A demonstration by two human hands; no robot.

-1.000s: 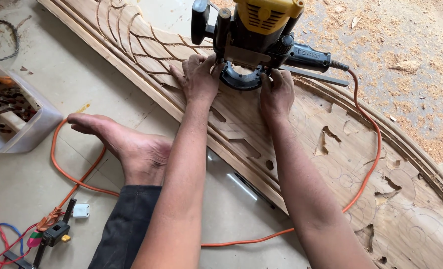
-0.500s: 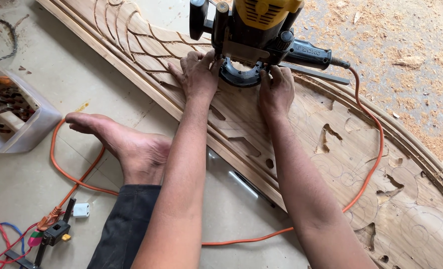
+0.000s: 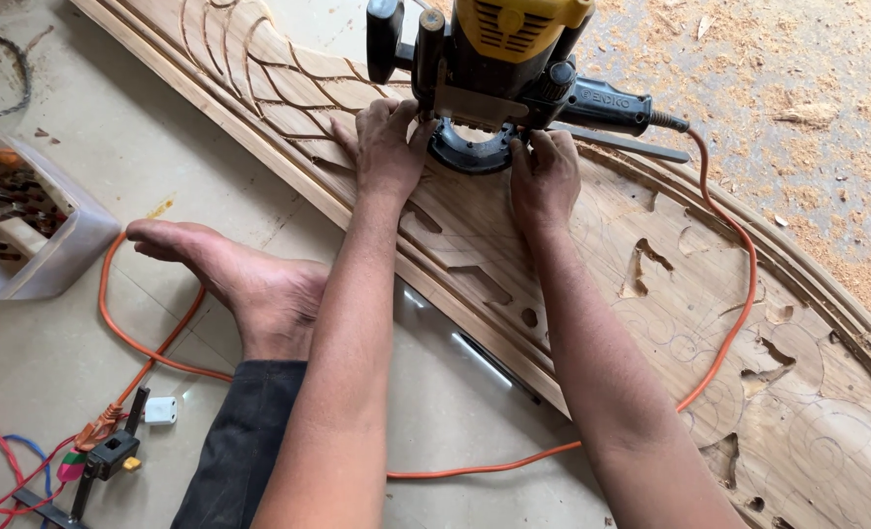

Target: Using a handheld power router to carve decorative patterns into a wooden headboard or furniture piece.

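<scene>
A yellow and black power router (image 3: 499,73) stands upright on a long carved wooden panel (image 3: 670,294) that lies on the floor. My left hand (image 3: 386,147) grips the left side of the router's round black base. On the base's right side, my right hand (image 3: 545,174) holds on with its fingers. The panel has curved grooves at its far left end and cut-out shapes with pencilled swirls to the right. An orange power cord (image 3: 739,284) runs from the router's handle across the panel and down to the floor.
My bare foot (image 3: 249,279) rests on the floor left of the panel. A clear plastic box (image 3: 34,235) of small parts sits at the left edge. Plugs and a socket strip (image 3: 112,446) lie at bottom left. Sawdust (image 3: 827,118) covers the floor at upper right.
Both hands and the router have shifted slightly left and up along the panel. The foot has barely moved.
</scene>
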